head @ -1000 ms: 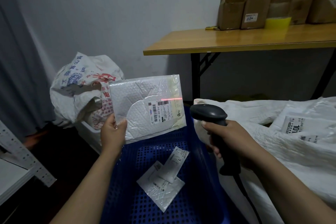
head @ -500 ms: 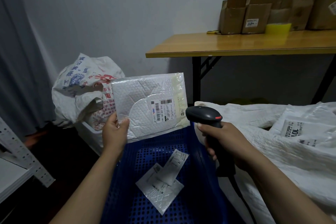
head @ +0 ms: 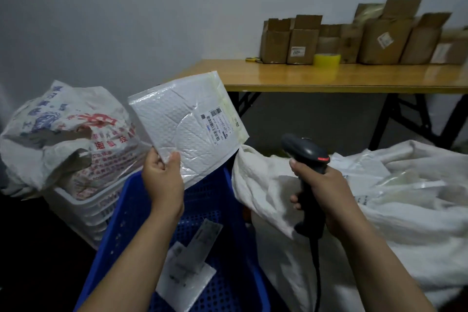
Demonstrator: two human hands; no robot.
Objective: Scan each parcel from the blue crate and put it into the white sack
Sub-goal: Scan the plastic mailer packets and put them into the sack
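My left hand (head: 162,180) pinches the lower corner of a white bubble mailer (head: 187,124) with a barcode label, tilted and raised above the blue crate (head: 121,220). Its right edge reaches toward the white sack (head: 415,213), which lies open at the right with parcels inside. My right hand (head: 321,192) grips a dark handheld scanner (head: 306,152) by its handle, in front of the sack's rim. Two small white parcels (head: 187,261) lie on the crate's floor.
A printed woven bag (head: 58,132) sits on a white basket (head: 83,208) left of the crate. Behind stands a wooden table (head: 329,78) with cardboard boxes (head: 354,38) and a yellow tape roll (head: 327,59). The scanner's cable hangs down by the sack.
The red scan line on the label has gone out. My left hand has tilted the mailer and moved it up and right toward the sack. The scanner has dropped away from the label.
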